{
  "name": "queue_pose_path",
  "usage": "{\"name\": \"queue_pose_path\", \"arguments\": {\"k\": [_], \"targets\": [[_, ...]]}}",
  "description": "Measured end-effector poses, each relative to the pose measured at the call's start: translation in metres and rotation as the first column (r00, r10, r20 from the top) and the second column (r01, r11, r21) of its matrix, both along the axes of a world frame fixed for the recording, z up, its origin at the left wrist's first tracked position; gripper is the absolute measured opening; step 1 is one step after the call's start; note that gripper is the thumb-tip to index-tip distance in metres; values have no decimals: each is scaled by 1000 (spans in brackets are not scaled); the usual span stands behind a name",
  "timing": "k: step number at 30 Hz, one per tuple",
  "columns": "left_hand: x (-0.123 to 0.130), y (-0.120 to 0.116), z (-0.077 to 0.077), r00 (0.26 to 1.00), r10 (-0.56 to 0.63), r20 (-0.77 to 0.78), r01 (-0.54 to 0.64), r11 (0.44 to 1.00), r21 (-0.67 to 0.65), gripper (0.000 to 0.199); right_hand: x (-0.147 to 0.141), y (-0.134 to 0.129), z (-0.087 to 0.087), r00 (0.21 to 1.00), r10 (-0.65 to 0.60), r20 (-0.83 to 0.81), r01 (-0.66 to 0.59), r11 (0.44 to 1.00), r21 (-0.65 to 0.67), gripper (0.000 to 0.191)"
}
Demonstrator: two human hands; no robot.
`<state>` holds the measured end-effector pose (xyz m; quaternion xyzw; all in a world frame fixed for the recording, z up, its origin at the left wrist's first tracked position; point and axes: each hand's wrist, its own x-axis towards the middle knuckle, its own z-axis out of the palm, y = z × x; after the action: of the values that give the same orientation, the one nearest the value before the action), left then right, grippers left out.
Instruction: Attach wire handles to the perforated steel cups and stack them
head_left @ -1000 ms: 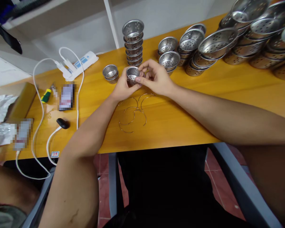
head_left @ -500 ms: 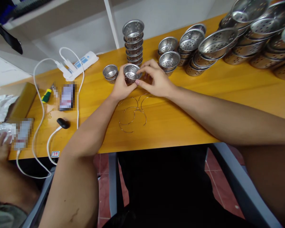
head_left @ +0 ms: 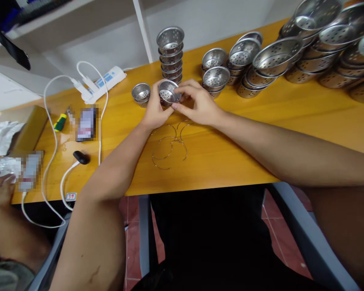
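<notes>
A small perforated metal cup (head_left: 167, 92) is held between my two hands, its open top tipped slightly toward me. My left hand (head_left: 155, 108) wraps round its left side. The fingers and thumb of my right hand (head_left: 197, 102) pinch its right rim. Several thin curved wires (head_left: 171, 142) lie on the table just below my hands. Left of the held cup stand two nested cups (head_left: 141, 93). Behind it rises a tall stack of cups (head_left: 170, 50).
More cup stacks (head_left: 216, 76) run along the back right. At left are a power strip (head_left: 106, 83) with white cables, a phone (head_left: 86, 123), a green-yellow tool (head_left: 60, 122) and a cardboard box (head_left: 30, 131). Another person's hand (head_left: 0, 190) rests at the far left edge.
The held cup has tilted slightly, and my right fingers have shifted a little on its rim. Both hands still hold it.
</notes>
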<state>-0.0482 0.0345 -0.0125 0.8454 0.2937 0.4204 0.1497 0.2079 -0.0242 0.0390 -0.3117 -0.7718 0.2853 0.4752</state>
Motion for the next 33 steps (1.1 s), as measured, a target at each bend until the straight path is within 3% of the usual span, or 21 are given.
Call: {"name": "queue_pose_path", "arguments": {"k": [3, 8, 14, 20, 25, 33], "targets": [[0, 0, 2, 996, 42, 77, -40, 999, -18, 96, -1, 5, -4, 997, 38, -64, -39, 999, -23, 69], [1, -2, 4, 996, 66, 56, -62, 996, -70, 104, 0, 13, -10, 997, 40, -63, -42, 998, -35, 67], [-3, -5, 10, 998, 62, 18, -62, 998, -4, 100, 1, 18, -14, 997, 60, -57, -63, 997, -48, 64], [4, -9, 13, 1000, 15, 2, -16, 999, 33, 97, 2, 18, -16, 999, 38, 37, -41, 996, 75, 54], [8, -11, 11, 1000, 1, 4, -2, 1000, 15, 95, -1, 14, -17, 999, 21, 43, -24, 997, 73, 58], [4, -5, 4, 1000, 0, 28, 0, 1000, 7, 98, 1, 0, -2, 994, -25, 109, 17, 997, 71, 61]]}}
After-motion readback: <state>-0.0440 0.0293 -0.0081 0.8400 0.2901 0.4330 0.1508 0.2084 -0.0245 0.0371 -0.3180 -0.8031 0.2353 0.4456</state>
